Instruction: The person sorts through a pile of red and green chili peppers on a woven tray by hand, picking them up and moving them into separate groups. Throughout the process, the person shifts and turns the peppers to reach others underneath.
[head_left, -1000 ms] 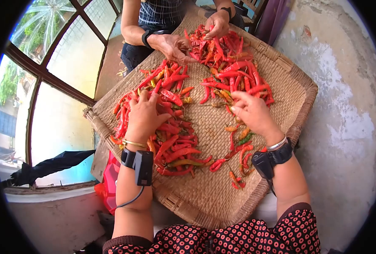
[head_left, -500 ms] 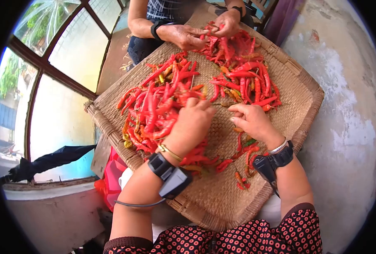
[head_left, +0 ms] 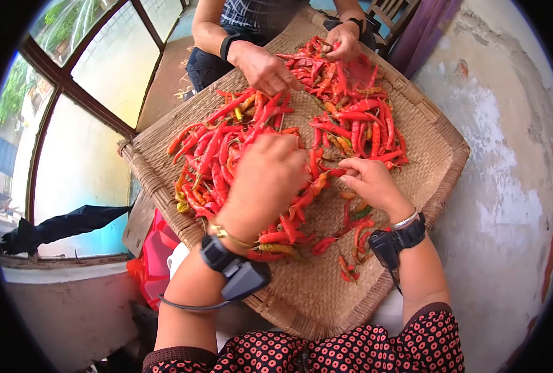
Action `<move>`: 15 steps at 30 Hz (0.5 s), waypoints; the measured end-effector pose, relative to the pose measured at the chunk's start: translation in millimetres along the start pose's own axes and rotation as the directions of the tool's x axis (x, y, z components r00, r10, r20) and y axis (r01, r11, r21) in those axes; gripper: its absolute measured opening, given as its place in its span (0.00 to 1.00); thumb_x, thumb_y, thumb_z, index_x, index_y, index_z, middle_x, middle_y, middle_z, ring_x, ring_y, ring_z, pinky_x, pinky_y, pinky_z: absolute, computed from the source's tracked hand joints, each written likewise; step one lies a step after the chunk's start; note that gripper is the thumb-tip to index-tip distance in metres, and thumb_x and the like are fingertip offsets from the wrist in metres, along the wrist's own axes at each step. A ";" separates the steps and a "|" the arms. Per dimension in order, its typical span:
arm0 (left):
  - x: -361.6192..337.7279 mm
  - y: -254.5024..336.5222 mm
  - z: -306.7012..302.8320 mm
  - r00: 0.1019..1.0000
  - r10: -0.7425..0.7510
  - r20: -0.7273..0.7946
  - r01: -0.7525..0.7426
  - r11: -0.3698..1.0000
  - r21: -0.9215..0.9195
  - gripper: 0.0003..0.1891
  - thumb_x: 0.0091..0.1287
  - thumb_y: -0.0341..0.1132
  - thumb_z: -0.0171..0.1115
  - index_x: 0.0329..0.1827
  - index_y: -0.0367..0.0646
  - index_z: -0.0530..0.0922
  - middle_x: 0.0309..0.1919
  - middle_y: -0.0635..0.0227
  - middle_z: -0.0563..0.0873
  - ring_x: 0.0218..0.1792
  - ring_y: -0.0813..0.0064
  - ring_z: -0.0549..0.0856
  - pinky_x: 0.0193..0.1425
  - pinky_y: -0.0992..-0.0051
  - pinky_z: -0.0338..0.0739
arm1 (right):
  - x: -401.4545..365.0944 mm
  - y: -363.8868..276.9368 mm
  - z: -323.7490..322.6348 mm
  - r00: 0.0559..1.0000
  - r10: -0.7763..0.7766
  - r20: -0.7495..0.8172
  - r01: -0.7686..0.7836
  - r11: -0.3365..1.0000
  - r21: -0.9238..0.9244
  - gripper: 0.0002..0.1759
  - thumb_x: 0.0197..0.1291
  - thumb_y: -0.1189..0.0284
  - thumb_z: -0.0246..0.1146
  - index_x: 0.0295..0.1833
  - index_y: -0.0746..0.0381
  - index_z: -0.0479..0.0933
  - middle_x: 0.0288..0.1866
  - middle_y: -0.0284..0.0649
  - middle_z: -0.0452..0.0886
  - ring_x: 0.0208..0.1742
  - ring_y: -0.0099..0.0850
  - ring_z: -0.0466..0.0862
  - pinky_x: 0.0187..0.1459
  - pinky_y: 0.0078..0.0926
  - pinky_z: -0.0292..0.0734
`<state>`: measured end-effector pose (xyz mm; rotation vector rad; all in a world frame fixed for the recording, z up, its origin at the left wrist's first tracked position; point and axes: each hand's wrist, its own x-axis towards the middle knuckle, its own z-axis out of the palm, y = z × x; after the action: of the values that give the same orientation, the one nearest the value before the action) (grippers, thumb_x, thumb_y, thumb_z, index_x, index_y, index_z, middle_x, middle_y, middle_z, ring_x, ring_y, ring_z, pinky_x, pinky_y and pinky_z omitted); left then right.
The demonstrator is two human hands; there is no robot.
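Note:
A wide woven tray (head_left: 435, 133) holds heaps of red chili peppers. My left hand (head_left: 270, 174) is over the left heap (head_left: 211, 149), back of the hand up; its fingertips are blurred and partly hidden, so its grip cannot be made out. To its right, my right hand (head_left: 373, 180) pinches the end of a red chili (head_left: 334, 172) between thumb and forefinger. Another heap (head_left: 376, 118) lies beyond my right hand. Below it are smaller loose chilies (head_left: 360, 239), some orange or green.
Across the tray a co-worker's two hands (head_left: 264, 67) are at the far chilies. A dark folded umbrella (head_left: 80, 229) and a red bag (head_left: 158, 248) are at the left. A wooden chair (head_left: 391, 18) stands behind, and a bare wall (head_left: 494, 186) rises at the right.
My left hand has moved left and slightly nearer to me over the heap. A red chili now shows at my right fingertips. The co-worker's hands have moved apart.

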<state>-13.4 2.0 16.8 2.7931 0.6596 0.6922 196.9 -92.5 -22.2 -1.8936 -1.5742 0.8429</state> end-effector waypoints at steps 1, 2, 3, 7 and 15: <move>-1.5 -3.1 -7.8 0.995 -0.100 0.028 0.098 0.992 0.082 0.20 0.45 0.37 0.69 0.43 0.42 0.78 0.46 0.60 0.76 0.48 0.59 0.74 0.52 0.66 0.72 | -0.9 -2.2 0.2 1.000 -0.019 -0.018 0.019 1.000 0.007 0.16 0.53 0.72 0.61 0.47 0.67 0.75 0.29 0.40 0.80 0.29 0.29 0.80 0.33 0.26 0.74; -6.6 -6.3 -8.7 0.976 -0.156 0.151 0.133 0.979 0.151 0.20 0.45 0.37 0.69 0.43 0.41 0.78 0.46 0.60 0.76 0.47 0.59 0.75 0.51 0.66 0.73 | -1.8 -3.6 -0.1 0.999 -0.038 -0.035 0.039 0.999 0.012 0.16 0.52 0.69 0.62 0.46 0.65 0.76 0.26 0.44 0.79 0.29 0.37 0.80 0.33 0.31 0.73; -11.9 -9.0 -7.6 0.939 -0.219 0.266 0.160 0.961 0.227 0.21 0.45 0.37 0.70 0.43 0.41 0.78 0.46 0.60 0.77 0.46 0.59 0.76 0.50 0.66 0.73 | -2.5 -3.6 -1.1 0.999 -0.031 -0.040 0.031 0.999 0.015 0.16 0.52 0.69 0.62 0.46 0.65 0.76 0.26 0.44 0.79 0.29 0.37 0.80 0.33 0.31 0.73; -9.5 -8.9 11.9 0.903 -0.111 0.416 0.055 0.988 0.146 0.17 0.46 0.35 0.66 0.41 0.42 0.78 0.41 0.62 0.77 0.44 0.60 0.76 0.50 0.67 0.73 | -2.7 -3.9 -1.1 0.997 -0.046 0.060 0.049 0.998 -0.046 0.19 0.51 0.67 0.63 0.48 0.64 0.75 0.27 0.44 0.79 0.30 0.38 0.80 0.34 0.33 0.73; -1.3 -0.5 47.3 0.940 0.207 0.272 -0.060 0.883 -0.465 0.08 0.51 0.28 0.62 0.34 0.38 0.77 0.35 0.61 0.79 0.39 0.60 0.78 0.46 0.68 0.74 | 1.5 -1.2 8.7 0.999 0.049 0.008 -0.047 0.983 -0.176 0.19 0.49 0.64 0.64 0.46 0.61 0.75 0.31 0.47 0.81 0.36 0.43 0.81 0.38 0.39 0.74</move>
<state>8.1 -1.6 -25.2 2.4419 0.2048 0.3456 189.8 -90.8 -27.3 -2.0603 -1.6642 0.7591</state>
